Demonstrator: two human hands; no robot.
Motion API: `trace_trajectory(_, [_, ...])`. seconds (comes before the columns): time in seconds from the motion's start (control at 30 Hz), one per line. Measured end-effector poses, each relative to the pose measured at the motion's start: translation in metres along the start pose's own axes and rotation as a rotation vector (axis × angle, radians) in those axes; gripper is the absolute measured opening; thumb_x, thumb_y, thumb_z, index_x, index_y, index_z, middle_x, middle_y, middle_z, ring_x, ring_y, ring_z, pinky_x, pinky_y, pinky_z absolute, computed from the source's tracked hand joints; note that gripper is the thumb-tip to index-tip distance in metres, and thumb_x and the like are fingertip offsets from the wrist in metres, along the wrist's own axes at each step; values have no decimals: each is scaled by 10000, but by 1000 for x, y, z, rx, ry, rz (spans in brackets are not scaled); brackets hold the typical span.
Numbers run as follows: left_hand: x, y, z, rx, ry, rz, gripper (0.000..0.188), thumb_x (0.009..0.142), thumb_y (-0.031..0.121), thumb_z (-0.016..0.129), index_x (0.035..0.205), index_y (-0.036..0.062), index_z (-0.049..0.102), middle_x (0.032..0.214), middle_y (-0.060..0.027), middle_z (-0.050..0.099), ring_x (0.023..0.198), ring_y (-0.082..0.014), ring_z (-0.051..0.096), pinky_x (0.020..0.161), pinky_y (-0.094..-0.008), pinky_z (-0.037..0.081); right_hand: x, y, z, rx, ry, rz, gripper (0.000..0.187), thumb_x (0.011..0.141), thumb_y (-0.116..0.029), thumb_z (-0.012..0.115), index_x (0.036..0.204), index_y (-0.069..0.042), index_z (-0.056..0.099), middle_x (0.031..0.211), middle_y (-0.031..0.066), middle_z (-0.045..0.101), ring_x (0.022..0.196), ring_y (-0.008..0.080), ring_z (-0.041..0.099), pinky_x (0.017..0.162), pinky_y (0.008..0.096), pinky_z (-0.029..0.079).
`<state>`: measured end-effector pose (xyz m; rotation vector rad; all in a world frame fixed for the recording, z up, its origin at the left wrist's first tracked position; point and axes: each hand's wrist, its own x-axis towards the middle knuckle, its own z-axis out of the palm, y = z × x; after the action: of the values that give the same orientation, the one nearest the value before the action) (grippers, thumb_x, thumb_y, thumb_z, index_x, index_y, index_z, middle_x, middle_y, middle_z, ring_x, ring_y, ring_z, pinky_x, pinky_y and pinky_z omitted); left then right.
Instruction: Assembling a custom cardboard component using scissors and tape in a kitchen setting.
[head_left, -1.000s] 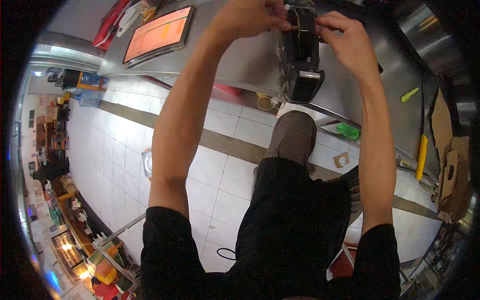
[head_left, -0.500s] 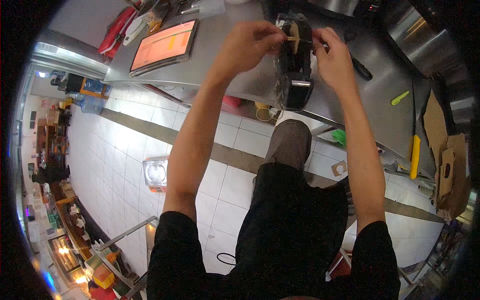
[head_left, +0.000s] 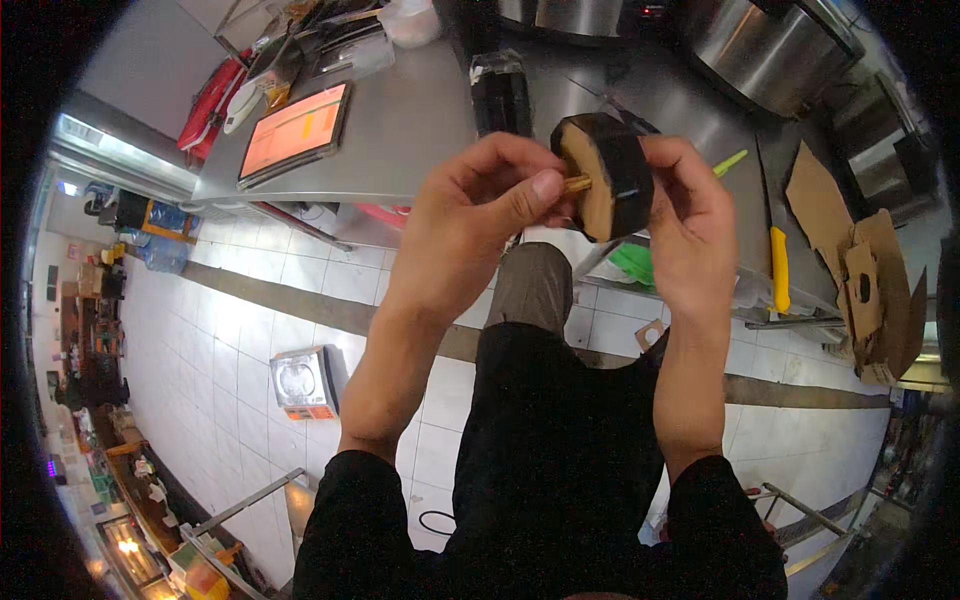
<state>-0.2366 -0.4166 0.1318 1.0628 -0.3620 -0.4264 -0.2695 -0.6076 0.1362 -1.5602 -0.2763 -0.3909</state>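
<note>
We hold a black roll (head_left: 625,180) up between our two hands, in front of the near edge of a steel counter (head_left: 420,130). Its flat left face is tan, and a short yellowish peg (head_left: 577,184) sticks out from the middle of that face. Our left hand (head_left: 490,220) has thumb and forefinger pinched on the peg, while our right hand (head_left: 690,225) is clamped on the dark right side of the roll, its fingertips partly hidden. The hands are apart from each other, with the roll between them.

Beyond our left hand, on the counter, we see a black casing (head_left: 500,95) with clear film around its far end; our fingers hide its near end. Well to the left lies a tablet (head_left: 295,130) with an orange screen, and farther left is a red object (head_left: 208,108) that we cannot identify. To the right of the roll we have a yellow-green pen (head_left: 733,162), then a yellow handle (head_left: 779,270) near the counter's edge, with torn cardboard (head_left: 868,290) just beyond it on the right. A large steel pot (head_left: 750,60) stands at the far right. On the tiled floor to our left sits a silver box (head_left: 303,383) with an orange side.
</note>
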Motion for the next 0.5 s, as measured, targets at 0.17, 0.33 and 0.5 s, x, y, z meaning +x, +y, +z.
trace_trajectory(0.17, [-13,-17,31,-71,36,114,464,895,196,710,1273,10,516,1218,-91,589,1100,-187,590,907,-334,530,-22,2,-10,256,9,28,125,953,-46,580,1047,24,622,903,8,628,793,55,569,670,199,444])
trace_trajectory(0.33, [-31,-29,44,-245,-31,-7,466,916,165,679,1315,21,485,1205,-93,590,1095,-193,586,930,-334,497,-41,-12,-18,221,23,90,136,934,-21,589,1051,31,634,913,25,629,810,54,574,649,201,450])
trace_trajectory(0.5, [-47,-48,59,-174,105,197,480,909,107,675,1327,10,459,1219,-102,587,1123,-189,576,954,-348,485,-67,-24,-12,-216,457,-199,190,843,69,625,1021,25,674,866,77,652,727,121,611,676,234,505])
